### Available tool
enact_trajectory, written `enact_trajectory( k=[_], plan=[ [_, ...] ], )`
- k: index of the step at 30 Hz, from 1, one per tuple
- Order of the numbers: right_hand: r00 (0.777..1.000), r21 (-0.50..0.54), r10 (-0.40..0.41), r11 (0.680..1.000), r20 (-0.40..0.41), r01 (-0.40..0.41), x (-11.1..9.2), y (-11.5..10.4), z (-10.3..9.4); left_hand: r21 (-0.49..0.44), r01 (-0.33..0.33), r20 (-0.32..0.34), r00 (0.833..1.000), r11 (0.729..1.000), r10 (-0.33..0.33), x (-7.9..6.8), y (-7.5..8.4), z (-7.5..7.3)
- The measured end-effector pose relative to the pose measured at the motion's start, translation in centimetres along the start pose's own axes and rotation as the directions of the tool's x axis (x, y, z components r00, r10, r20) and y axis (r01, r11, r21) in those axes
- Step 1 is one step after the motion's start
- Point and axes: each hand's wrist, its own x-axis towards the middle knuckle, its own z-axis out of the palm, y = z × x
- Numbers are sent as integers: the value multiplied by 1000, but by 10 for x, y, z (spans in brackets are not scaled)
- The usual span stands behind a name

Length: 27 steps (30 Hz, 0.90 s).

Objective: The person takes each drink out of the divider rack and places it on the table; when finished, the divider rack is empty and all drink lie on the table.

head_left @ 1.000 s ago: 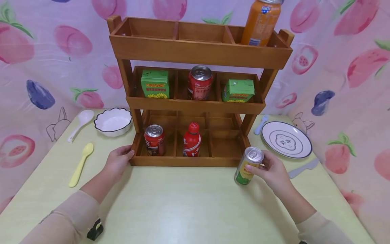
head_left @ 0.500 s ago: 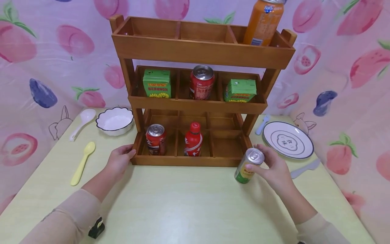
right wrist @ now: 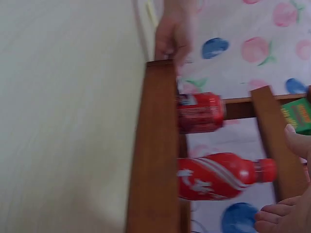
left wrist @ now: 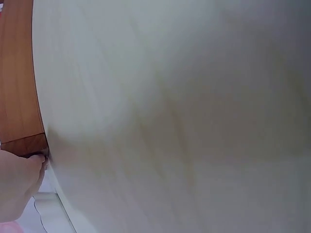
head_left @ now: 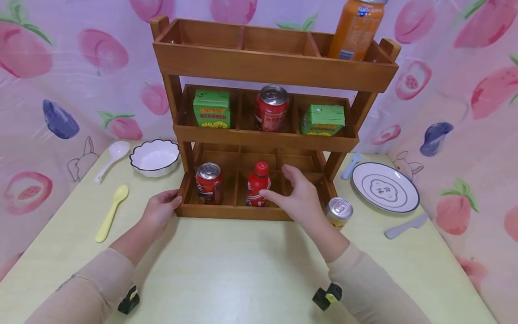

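A three-tier wooden rack [head_left: 259,134] stands on the table. My left hand [head_left: 161,208] grips its lower left front corner, fingertips at the wood [left wrist: 22,145] in the left wrist view. My right hand [head_left: 301,195] is at the bottom tier, thumb and fingers spread apart, nothing held. Its thumb overlaps a red bottle [head_left: 256,185] in the middle compartment; in the right wrist view a gap shows between the hand [right wrist: 291,213] and the bottle [right wrist: 218,177]. A red Coke can [head_left: 209,184] stands in the left compartment. A yellow can [head_left: 339,211] stands at the rack's right front corner, partly behind my right wrist.
The middle tier holds green drink cartons [head_left: 212,109] [head_left: 323,119] and a Coke can [head_left: 272,109]; an orange Fanta can [head_left: 357,31] is on top. A scalloped bowl [head_left: 155,158], white spoon [head_left: 113,157] and yellow spoon [head_left: 112,213] lie left; a plate [head_left: 384,188], fork [head_left: 351,166] and knife [head_left: 406,226] right.
My right hand has let go of the yellow can and moved left, to the red bottle. The can stays by the rack's right corner. My left hand has kept its place at the rack.
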Motion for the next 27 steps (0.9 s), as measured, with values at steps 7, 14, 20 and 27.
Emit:
enact_trajectory(
  k=[7, 14, 20, 27],
  plan=[
    [997, 19, 60, 998, 52, -61, 29, 21, 48, -11, 8, -4, 1000, 1000, -8, 1, -1, 0],
    [999, -2, 41, 999, -17, -41, 34, 26, 56, -19, -4, -7, 1000, 1000, 4, 0, 1, 0],
    [998, 3, -42, 999, -42, 42, 30, 22, 48, -27, -10, -12, 1000, 1000, 10, 1, 0, 2],
    [990, 41, -120, 992, -73, 123, 14, 4, 8, -19, -11, -21, 1000, 1000, 11, 1, 0, 1]
  ],
)
